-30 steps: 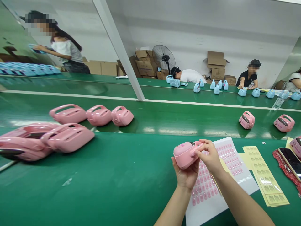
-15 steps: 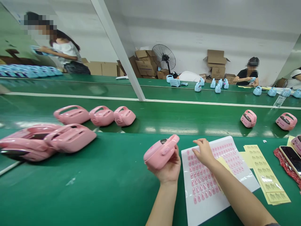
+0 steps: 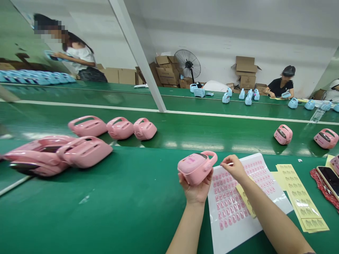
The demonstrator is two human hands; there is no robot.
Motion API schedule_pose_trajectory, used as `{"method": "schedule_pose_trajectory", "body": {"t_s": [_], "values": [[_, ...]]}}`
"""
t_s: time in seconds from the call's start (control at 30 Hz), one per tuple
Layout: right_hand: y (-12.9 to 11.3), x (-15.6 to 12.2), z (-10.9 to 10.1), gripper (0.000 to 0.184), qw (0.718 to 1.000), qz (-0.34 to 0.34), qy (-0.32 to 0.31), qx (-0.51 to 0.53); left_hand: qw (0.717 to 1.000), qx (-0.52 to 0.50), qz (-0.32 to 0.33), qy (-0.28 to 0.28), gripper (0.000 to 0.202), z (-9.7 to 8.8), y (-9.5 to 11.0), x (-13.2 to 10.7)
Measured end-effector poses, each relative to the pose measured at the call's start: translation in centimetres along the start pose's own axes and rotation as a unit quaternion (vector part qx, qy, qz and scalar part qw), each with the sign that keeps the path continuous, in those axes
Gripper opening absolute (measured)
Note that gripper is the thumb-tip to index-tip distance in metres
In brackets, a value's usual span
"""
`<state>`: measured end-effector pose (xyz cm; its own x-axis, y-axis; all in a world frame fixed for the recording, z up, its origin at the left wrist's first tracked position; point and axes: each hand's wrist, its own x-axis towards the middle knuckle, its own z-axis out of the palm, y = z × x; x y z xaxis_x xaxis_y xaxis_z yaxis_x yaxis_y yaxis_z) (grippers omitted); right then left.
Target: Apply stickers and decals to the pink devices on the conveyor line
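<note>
My left hand is wrapped around the underside of a pink plastic housing with a loop handle, lifted above the green bench. Its handle points up and right. Close to that handle, my right hand is closed in a pinch, and a small pale piece shows between thumb and finger, too small to identify surely. Below the right hand lies a white sheet carrying rows of pink oval stickers. A yellow sticker strip rests on that sheet, partly covered by my right forearm.
More pink housings stand at the left, others at the right. Yellow sticker sheets and a phone lie to the right. A white post rises beyond. Co-workers handle blue housings across the bench.
My left hand has moved right with the pink housing and turned it, so its flat face shows more. The right hand's fingers have closed into a pinch near the handle.
</note>
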<state>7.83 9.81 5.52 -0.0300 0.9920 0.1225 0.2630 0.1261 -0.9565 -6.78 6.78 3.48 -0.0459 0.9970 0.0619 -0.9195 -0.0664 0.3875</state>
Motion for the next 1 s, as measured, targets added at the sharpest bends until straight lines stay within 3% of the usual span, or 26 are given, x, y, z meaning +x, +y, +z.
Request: {"method": "schedule_pose_trajectory", "body": {"t_s": [0.1,0.17,0.27,0.4,0.53,0.67,0.93,1.0], "values": [[-1.7,-0.7,-3.4,0.013,0.995,0.010,0.038,0.097,0.989,0.150,0.010,0.001,0.061,0.6,-0.5,-0.3],[-2.9,-1.6,-5.3,0.017,0.990,0.005,0.025,0.138,0.958,0.283,0.017,-0.031,0.076,1.0,-0.9,-0.7],[-4.1,-3.2,-6.8,0.019,0.989,-0.006,-0.023,0.149,0.873,0.471,0.041,-0.118,0.092,1.7,-1.4,-1.5],[-4.1,-4.5,-7.1,0.018,0.991,-0.020,-0.072,0.109,0.749,0.618,0.031,-0.237,0.080,2.7,-2.0,-2.4],[-3.6,-4.5,-6.8,0.017,0.993,0.001,-0.092,0.072,0.686,0.666,0.060,-0.288,0.075,2.9,-2.3,-2.5],[-3.9,-4.5,-6.8,0.011,0.995,0.007,-0.099,0.018,0.680,0.664,0.074,-0.301,0.075,2.1,-2.7,-2.2],[-3.9,-4.6,-6.4,0.010,0.997,-0.008,-0.073,-0.036,0.745,0.611,0.053,-0.264,0.071,2.0,-2.8,-2.2],[-3.7,-4.6,-6.3,0.011,0.997,-0.014,-0.063,-0.041,0.748,0.608,0.057,-0.261,0.071,2.0,-2.8,-2.2]]}}
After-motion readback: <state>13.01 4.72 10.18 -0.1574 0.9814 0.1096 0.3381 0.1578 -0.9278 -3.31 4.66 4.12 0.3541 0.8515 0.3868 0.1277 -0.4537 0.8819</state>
